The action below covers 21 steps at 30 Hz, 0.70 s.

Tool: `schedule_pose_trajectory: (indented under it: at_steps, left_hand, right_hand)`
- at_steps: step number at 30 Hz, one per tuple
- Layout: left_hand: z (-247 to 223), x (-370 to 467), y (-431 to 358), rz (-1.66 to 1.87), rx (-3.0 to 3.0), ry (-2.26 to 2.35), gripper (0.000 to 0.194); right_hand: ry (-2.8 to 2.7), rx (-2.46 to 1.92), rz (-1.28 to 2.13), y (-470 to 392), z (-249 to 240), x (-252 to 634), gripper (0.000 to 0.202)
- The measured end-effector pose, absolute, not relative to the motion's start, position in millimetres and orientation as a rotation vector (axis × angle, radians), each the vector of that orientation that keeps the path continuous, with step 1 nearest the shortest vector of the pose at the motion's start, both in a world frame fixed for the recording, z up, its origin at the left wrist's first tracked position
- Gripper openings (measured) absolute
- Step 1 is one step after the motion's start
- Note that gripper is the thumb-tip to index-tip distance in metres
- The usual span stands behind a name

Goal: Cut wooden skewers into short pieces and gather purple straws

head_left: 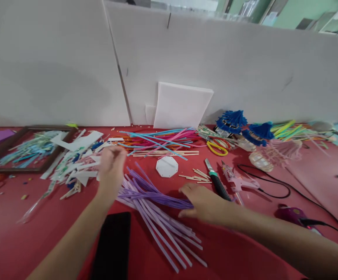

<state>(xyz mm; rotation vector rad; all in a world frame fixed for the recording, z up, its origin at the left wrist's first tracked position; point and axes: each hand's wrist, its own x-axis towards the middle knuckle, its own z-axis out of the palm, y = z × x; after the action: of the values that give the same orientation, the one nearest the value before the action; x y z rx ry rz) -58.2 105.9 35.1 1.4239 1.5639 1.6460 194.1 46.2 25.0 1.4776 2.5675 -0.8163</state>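
Observation:
My left hand (112, 167) is raised at the left ends of a pile of pipe cleaners, its fingers blurred and partly hidden, so its grip does not show. My right hand (200, 202) is at the right tips of the dark purple pipe cleaners (163, 198), thumb and fingers apart on either side of them. Beneath that bunch, pale lilac pipe cleaners (169, 229) fan out toward me on the red table (233, 252). A white octagonal piece (167, 167) with small holes along its edge lies just beyond.
A black phone (112, 245) lies in front of me. At right are a craft knife (217, 181), pink glue gun (239, 179) with cord, and yellow-handled scissors (217, 147). Paper scraps (81, 167) and a brown frame (44, 163) are left; blue and pink pipe cleaners (163, 140) lie behind.

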Motion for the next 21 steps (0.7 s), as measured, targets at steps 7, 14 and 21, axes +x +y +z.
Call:
schedule_pose_trajectory:
  at_steps: [7, 14, 21]
  left_hand:
    - [22.1, -10.9, 98.5, 0.491, 2.467, 1.259, 0.015]
    - [11.7, -2.9, 134.1, 0.342, 2.602, 1.279, 0.019]
    - [14.3, -18.2, 165.1, 0.286, 2.629, 1.342, 0.029]
  right_hand:
    - [3.192, 1.611, -0.029, 131.9, 20.6, 182.0, 0.021]
    - [3.147, 1.305, 0.221, 217.9, -3.5, 189.0, 0.020]
    - [3.214, 1.134, 0.135, 234.8, 24.6, 202.2, 0.018]
